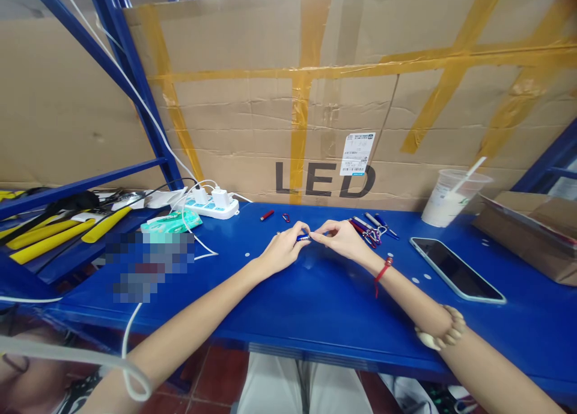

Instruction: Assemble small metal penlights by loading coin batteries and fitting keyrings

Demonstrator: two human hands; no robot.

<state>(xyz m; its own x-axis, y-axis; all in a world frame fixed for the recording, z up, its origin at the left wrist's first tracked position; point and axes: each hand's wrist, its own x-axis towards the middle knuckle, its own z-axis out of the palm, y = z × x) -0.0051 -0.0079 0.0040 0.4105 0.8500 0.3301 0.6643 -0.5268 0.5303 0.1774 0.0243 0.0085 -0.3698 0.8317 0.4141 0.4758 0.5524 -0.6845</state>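
My left hand (283,249) and my right hand (342,240) meet over the middle of the blue table (315,306). Both pinch a small blue and silver cylinder (303,238) between fingertips, the left on its left end, the right on its right end. A pile of small pen-like pieces with carabiner clips (372,228) lies just right of my right hand. A small red cylinder (267,215) and a red clip (285,217) lie behind my left hand.
A phone (455,270) lies face up at the right. A plastic cup with a straw (448,197) and a cardboard box (527,234) stand at the back right. A white power strip (211,205) and a green packet (171,222) sit at the left, beside yellow-handled tools (54,231). A taped cardboard wall (315,101) closes the back.
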